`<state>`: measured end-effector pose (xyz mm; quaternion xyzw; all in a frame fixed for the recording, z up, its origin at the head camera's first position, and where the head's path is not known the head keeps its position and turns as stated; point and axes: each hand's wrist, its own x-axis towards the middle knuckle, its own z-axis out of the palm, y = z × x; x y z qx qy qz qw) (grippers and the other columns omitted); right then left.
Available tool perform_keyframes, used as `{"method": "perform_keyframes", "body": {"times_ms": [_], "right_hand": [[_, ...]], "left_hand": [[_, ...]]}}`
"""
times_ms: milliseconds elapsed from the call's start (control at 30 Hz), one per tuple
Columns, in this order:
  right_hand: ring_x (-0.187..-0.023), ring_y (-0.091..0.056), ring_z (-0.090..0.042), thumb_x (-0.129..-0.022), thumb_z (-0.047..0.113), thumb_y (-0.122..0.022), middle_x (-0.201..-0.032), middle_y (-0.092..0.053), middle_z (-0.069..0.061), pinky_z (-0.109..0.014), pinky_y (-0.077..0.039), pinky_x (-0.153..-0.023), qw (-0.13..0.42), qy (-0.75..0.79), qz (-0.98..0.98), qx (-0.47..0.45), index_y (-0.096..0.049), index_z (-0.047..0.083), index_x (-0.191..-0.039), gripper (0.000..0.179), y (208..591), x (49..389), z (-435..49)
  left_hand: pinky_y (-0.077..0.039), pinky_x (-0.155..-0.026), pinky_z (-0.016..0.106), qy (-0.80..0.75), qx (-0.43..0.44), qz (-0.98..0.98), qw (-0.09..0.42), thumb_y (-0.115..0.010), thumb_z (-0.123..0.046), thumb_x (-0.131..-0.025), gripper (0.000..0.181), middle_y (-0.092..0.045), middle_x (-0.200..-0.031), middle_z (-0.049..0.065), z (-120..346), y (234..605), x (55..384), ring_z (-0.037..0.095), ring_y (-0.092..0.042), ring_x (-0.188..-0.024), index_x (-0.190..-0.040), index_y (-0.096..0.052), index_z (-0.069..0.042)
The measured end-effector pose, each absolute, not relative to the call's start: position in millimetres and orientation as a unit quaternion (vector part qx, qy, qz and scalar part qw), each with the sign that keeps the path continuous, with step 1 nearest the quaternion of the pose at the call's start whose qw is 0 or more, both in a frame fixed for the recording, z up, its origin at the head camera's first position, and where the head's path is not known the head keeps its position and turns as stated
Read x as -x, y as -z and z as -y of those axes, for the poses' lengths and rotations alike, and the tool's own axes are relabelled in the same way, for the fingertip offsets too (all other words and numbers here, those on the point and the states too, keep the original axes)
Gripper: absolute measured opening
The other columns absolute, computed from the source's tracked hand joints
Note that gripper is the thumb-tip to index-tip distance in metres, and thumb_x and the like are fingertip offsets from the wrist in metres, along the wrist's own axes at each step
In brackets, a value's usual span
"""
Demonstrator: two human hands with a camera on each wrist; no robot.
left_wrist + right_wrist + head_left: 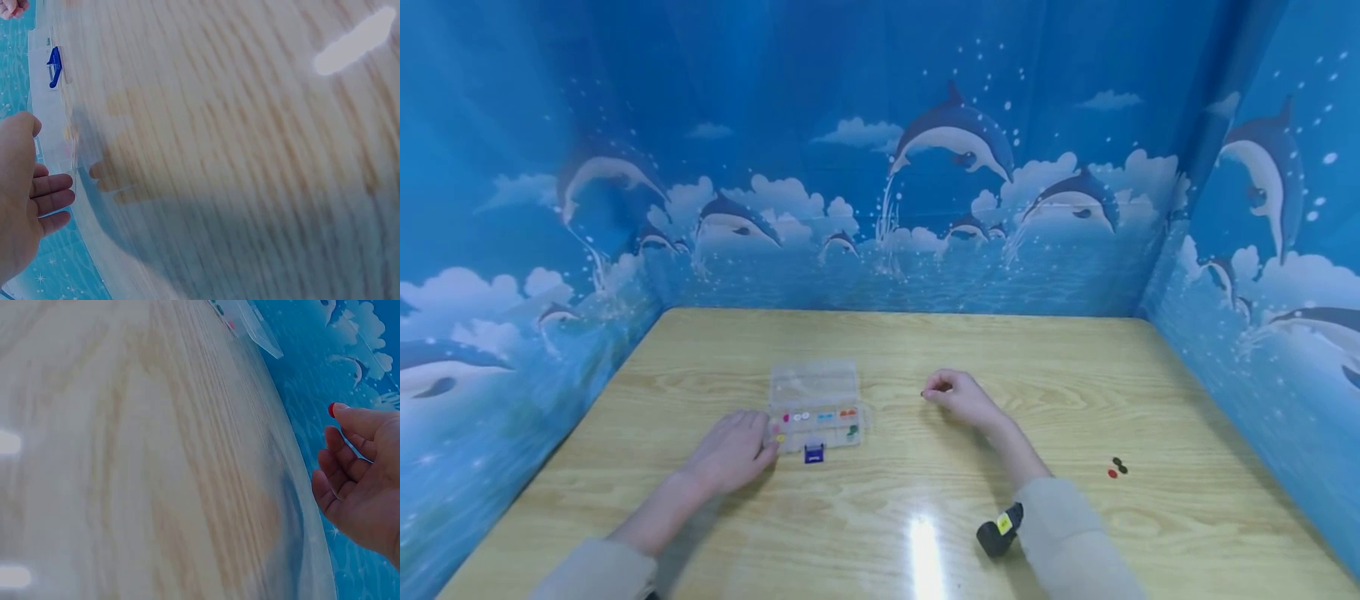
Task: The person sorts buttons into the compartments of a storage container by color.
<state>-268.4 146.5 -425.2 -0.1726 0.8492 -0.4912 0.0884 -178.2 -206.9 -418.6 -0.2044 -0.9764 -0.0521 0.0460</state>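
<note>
A clear plastic compartment box [815, 408] lies on the wooden table [925, 350] with its lid folded back; small coloured pieces sit in its compartments, and a blue latch [814, 452] is at its front. My left hand [766, 443] rests flat on the table, its straight fingers [53, 194] touching the box's left front corner [53, 119]. My right hand [929, 392] hovers just right of the box with curled fingers. It pinches a small red piece [332, 410] at its fingertips.
Three small loose pieces, red and black [1117, 467], lie on the table at the right. A black wrist camera [1000, 529] sits on my right forearm. Blue dolphin-print walls [880, 208] close in the table on three sides.
</note>
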Motion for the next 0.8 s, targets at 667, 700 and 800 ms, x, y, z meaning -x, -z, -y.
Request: {"method": "perform_keyframes", "body": {"times_ms": [667,700,800], "right_hand": [[-0.086,-0.054,-0.016,-0.089,0.010,-0.059,-0.088,-0.059,-0.003,-0.030,-0.046,-0.077,0.120,0.503,-0.825,0.229,-0.061,0.002,-0.090,0.009,423.5,261.6,-97.4],[-0.086,-0.054,-0.016,-0.089,0.010,-0.059,-0.088,-0.059,-0.003,-0.029,-0.046,-0.077,0.124,0.504,-0.823,0.231,-0.061,0.002,-0.090,0.009,423.1,261.4,-94.7],[-0.085,-0.054,-0.015,-0.089,0.010,-0.059,-0.088,-0.059,-0.003,-0.028,-0.046,-0.075,0.136,0.506,-0.820,0.233,-0.061,0.002,-0.090,0.008,421.8,259.9,-86.4]], "left_hand": [[-0.046,-0.081,0.045,0.048,0.209,0.975,0.060,-0.055,-0.024,-0.088,0.020,-0.051,-0.081,0.006,206.4,418.1,176.3,0.028,-0.054,-0.084,-0.089,-0.051,-0.005],[-0.046,-0.081,0.045,0.049,0.208,0.975,0.059,-0.055,-0.024,-0.088,0.020,-0.051,-0.081,0.006,206.6,418.3,176.3,0.027,-0.054,-0.084,-0.089,-0.050,-0.005],[-0.045,-0.082,0.045,0.052,0.204,0.976,0.053,-0.055,-0.025,-0.089,0.020,-0.051,-0.082,0.006,206.8,418.8,176.3,0.027,-0.053,-0.085,-0.090,-0.051,-0.005]]}}
